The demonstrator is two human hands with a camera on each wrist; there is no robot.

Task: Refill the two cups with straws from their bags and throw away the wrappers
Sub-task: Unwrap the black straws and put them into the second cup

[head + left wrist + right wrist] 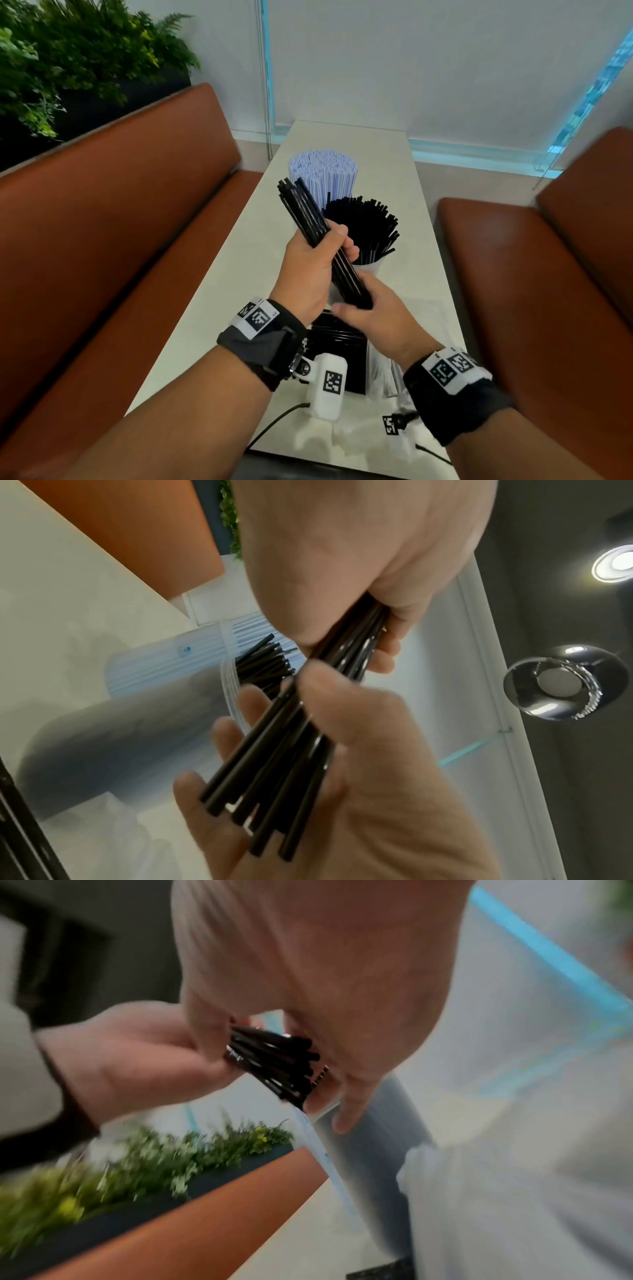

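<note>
My left hand (315, 260) grips a bundle of black straws (305, 209) round its middle and holds it tilted, top end to the upper left, above the table. My right hand (373, 315) holds the bundle's lower ends. In the left wrist view its thumb (322, 685) lies over the straws (274, 764) and its fingers lie flat beneath. Just behind the hands, a clear cup (368, 267) holds fanned black straws (363, 222). A second cup packed with white, blue-striped straws (323, 169) stands behind it. A bag of black straws (339, 353) lies under my wrists.
The narrow pale table (421, 260) runs between two brown benches, left (120, 222) and right (548, 274). A crumpled clear wrapper (387, 373) lies near the front edge by the bag. Green plants (68, 61) stand behind the left bench, and a window wall closes the far end.
</note>
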